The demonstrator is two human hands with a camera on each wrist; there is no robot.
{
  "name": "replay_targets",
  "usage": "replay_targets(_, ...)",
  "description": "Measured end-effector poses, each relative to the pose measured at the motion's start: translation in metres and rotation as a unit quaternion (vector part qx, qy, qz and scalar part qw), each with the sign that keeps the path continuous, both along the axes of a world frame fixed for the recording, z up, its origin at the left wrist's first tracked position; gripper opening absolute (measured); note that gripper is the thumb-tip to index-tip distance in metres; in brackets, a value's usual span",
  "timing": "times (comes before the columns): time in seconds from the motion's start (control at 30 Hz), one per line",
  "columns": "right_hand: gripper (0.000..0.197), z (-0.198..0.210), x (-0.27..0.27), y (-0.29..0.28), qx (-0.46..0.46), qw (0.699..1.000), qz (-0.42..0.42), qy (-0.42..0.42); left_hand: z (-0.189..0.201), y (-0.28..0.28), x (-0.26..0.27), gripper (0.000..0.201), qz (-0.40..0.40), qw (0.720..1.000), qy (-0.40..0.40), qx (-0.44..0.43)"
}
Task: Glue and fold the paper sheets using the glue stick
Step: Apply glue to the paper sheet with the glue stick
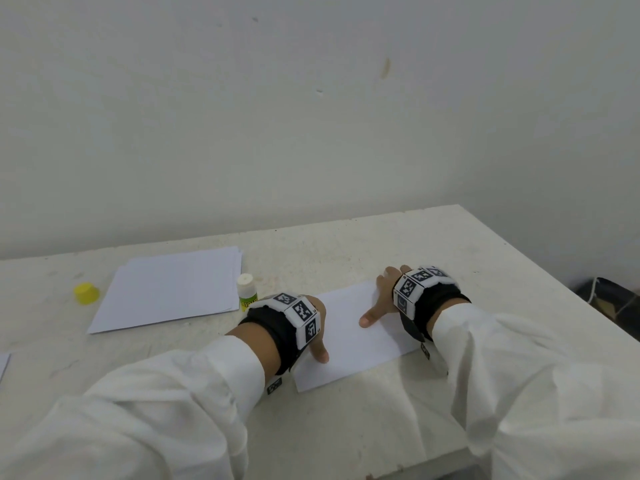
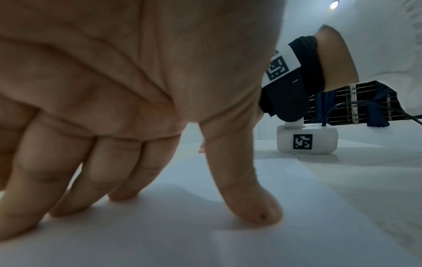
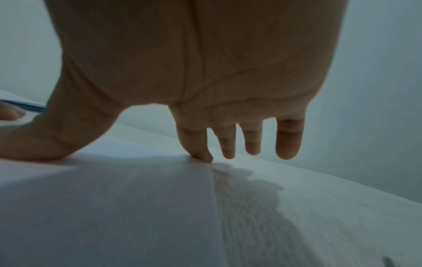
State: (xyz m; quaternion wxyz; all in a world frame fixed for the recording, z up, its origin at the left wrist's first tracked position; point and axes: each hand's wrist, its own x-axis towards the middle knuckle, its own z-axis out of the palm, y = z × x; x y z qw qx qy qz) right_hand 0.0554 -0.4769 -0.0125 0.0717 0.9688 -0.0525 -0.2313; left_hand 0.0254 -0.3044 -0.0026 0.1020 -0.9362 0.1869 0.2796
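Down at the near edge, white sleeves (image 1: 180, 393) reached in over the table (image 1: 381, 427). Just past them lay the folded paper sheet (image 1: 356, 344), a narrow white strip slanting across the table, pinned at both ends. Left hand (image 1: 313, 327) planted on the sheet's near-left end, fingers (image 2: 75, 180) straight and spread, tips and thumb pressing flat onto the paper, gripping nothing. Right hand (image 1: 381, 299) spread over the far-right end, thumb stretched inward along the sheet, index fingertip (image 3: 200, 155) pressing right at the paper's edge, the other fingers extended beyond that edge (touching the table or not, impossible to tell from the wrist view). Both wrists strapped with black bands carrying white marker blocks (image 1: 298, 317). Just behind the left hand stood the glue stick (image 1: 246, 292), upright, uncapped, white top showing, green-and-yellow label half hidden by the wrist gear. Beside it, further left, sat the stack of paper sheets (image 1: 169, 289), slightly fanned at the corners. Well off to the left of that, alone on the table, the yellow cap (image 1: 86, 293). Beyond everything, a plain pale wall (image 1: 311, 116) with a few small marks.
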Motion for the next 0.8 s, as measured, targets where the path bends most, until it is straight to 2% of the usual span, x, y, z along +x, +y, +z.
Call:
replay_targets(0.1, 0.105, 0.002, 0.001, 0.002, -0.012, 1.000, 0.018, 0.005, 0.002, -0.003, 0.001, 0.051, 0.007, 1.000, -0.001, 0.006)
replay_targets(0.17, 0.092, 0.009, 0.001, 0.005, 0.009, 1.000, 0.020, -0.008, 0.003, -0.003, 0.000, 0.056, 0.010, 1.000, -0.004, 0.006)
replay_targets(0.27, 0.062, 0.019, 0.001, 0.002, 0.138, 0.990, -0.018, -0.034, 0.006, -0.001, -0.002, 0.060, 0.006, 1.000, -0.010, -0.003)
replay_targets(0.3, 0.060, 0.021, -0.001, -0.002, 0.192, 0.979, -0.053, -0.046, 0.006, -0.001, -0.002, 0.058, 0.005, 1.000, -0.010, -0.006)
replay_targets(0.4, 0.086, 0.025, -0.012, -0.014, 0.269, 0.951, -0.139, -0.063, 0.006, 0.000, -0.003, 0.051, 0.012, 1.000, -0.005, -0.008)
replay_targets(0.43, 0.079, 0.025, -0.014, -0.018, 0.274, 0.950, -0.138, -0.056, 0.005, 0.000, -0.003, 0.051, 0.018, 1.000, -0.003, -0.012)
replay_targets(0.5, 0.036, 0.023, -0.020, -0.024, 0.273, 0.955, -0.114, -0.032, 0.005, 0.001, -0.003, 0.051, 0.031, 0.999, -0.001, -0.021)
replay_targets(0.57, 0.018, 0.019, -0.029, -0.028, 0.287, 0.953, -0.091, -0.033, 0.006, 0.002, -0.005, 0.049, 0.041, 0.999, -0.004, -0.024)
replay_targets(0.6, 0.018, 0.018, -0.034, -0.028, 0.288, 0.954, -0.078, -0.037, 0.005, 0.003, -0.007, 0.053, 0.052, 0.998, -0.014, -0.024)
replay_targets(0.63, 0.025, 0.016, -0.039, -0.028, 0.282, 0.957, -0.057, -0.041, 0.003, 0.004, -0.009, 0.068, 0.073, 0.996, -0.033, -0.024)
replay_targets(0.7, 0.035, 0.016, -0.047, -0.027, 0.252, 0.966, -0.016, -0.048, -0.001, 0.007, -0.012, 0.113, 0.120, 0.989, -0.084, -0.030)
replay_targets(0.73, 0.035, 0.018, -0.050, -0.026, 0.233, 0.971, 0.000, -0.049, -0.003, 0.008, -0.012, 0.132, 0.116, 0.987, -0.105, -0.039)
replay_targets(0.77, 0.031, 0.019, -0.052, -0.025, 0.219, 0.974, 0.012, -0.048, -0.002, 0.008, -0.013, 0.141, 0.097, 0.987, -0.116, -0.048)
replay_targets(0.8, 0.025, 0.020, -0.054, -0.024, 0.210, 0.976, 0.024, -0.048, 0.000, 0.008, -0.013, 0.141, 0.070, 0.988, -0.127, -0.057)
